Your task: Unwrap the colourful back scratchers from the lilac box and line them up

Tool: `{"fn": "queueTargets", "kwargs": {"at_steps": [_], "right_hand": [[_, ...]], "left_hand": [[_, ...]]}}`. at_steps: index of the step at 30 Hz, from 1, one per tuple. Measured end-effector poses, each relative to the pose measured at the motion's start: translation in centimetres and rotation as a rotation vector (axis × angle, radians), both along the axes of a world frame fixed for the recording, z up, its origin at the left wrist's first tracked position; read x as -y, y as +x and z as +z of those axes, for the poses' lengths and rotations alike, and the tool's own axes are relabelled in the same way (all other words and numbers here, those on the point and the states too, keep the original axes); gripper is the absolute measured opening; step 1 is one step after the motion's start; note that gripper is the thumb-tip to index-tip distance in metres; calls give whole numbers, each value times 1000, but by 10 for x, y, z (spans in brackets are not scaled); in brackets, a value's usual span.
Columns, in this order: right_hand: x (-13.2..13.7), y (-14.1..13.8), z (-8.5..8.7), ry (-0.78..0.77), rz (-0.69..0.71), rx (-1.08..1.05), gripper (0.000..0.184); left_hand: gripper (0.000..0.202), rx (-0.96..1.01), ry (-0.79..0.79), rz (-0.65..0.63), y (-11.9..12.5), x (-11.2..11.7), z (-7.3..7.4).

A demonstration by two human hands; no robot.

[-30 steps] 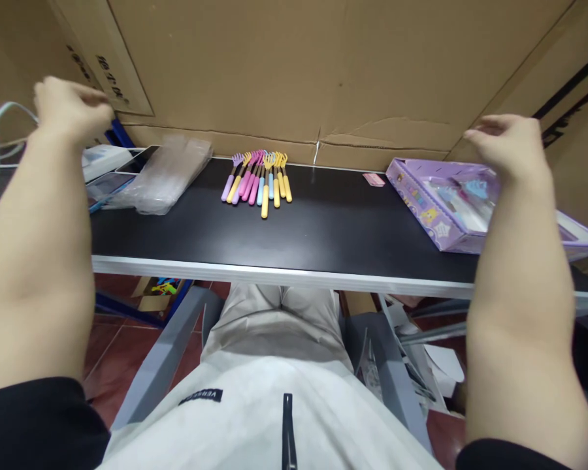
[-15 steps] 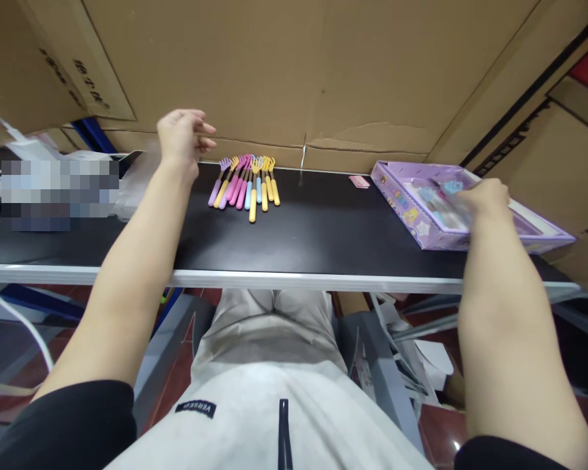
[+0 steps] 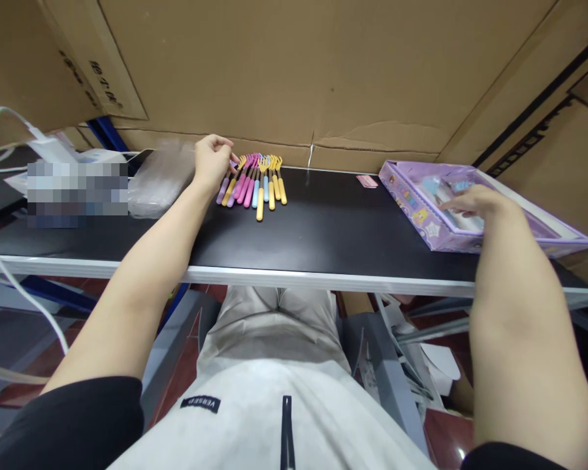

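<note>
My left hand (image 3: 214,158) is at the left end of a group of small toy forks (image 3: 247,186) with purple, yellow, pink and blue handles. Its fingers are bent and slightly apart, over the tines of the leftmost purple fork (image 3: 222,192); whether they touch it is hard to see. On the right, my right hand (image 3: 475,199) reaches into a purple printed box (image 3: 406,196). Its fingers are stretched out over clear-wrapped blue and white pieces (image 3: 436,189) inside, with no grip showing.
A small pink card (image 3: 367,181) lies left of the box. Clear plastic bags (image 3: 159,183) and a blurred-out item (image 3: 78,189) are on the left, with a white cable (image 3: 10,261) hanging over the edge. Cardboard (image 3: 274,72) walls the back of the black table (image 3: 323,228).
My left hand has moved right and down to the leftmost fork. My right hand's fingers have straightened out over the pieces in the box. The view has shifted slightly.
</note>
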State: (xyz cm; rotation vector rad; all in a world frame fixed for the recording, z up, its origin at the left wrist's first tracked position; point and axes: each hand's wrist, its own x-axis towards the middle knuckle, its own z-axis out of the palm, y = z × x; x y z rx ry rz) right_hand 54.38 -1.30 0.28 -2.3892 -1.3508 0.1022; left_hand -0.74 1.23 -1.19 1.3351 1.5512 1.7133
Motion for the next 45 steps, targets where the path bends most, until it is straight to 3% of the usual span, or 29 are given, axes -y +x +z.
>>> {"fn": "queueTargets", "kwargs": {"at_steps": [2, 5, 8, 11, 15, 17, 20, 22, 24, 28, 32, 36, 45], "right_hand": [[7, -23, 21, -41, -89, -139, 38], [11, -49, 42, 243, -106, -149, 8], [3, -67, 52, 489, -69, -151, 31], [-9, -92, 63, 679, 1, -47, 14], [-15, -141, 84, 1015, 59, -7, 50], [-15, -167, 89, 1154, 137, -109, 51], [-15, -205, 83, 1273, 294, -446, 34], [-15, -227, 70, 1258, 328, -758, 25], [-14, -246, 52, 1148, 329, -1009, 21], [-11, -267, 17, 865, 410, -1304, 14], [-15, -273, -9, 725, 445, -1401, 28], [-18, -279, -23, 672, 477, -1451, 38], [-5, -289, -23, 575, 506, -1524, 30]], "left_hand": [[11, -90, 52, -37, 0, -1, -6], [12, -271, 144, -95, 1, 1, -13], [14, -474, 199, -142, 5, 3, -17], [16, -639, 217, -184, 11, 5, -21], [19, -800, 282, -240, 16, 6, -25], [21, -844, 297, -250, 17, 5, -27], [22, -884, 318, -261, 18, 5, -27], [23, -908, 353, -276, 19, 5, -26], [23, -933, 400, -296, 20, 5, -25], [25, -974, 471, -322, 22, 6, -23], [19, -1009, 456, -330, 24, 6, -24], [16, -1003, 425, -281, 24, 8, -23], [12, -1056, 339, -261, 23, 13, -22]]}}
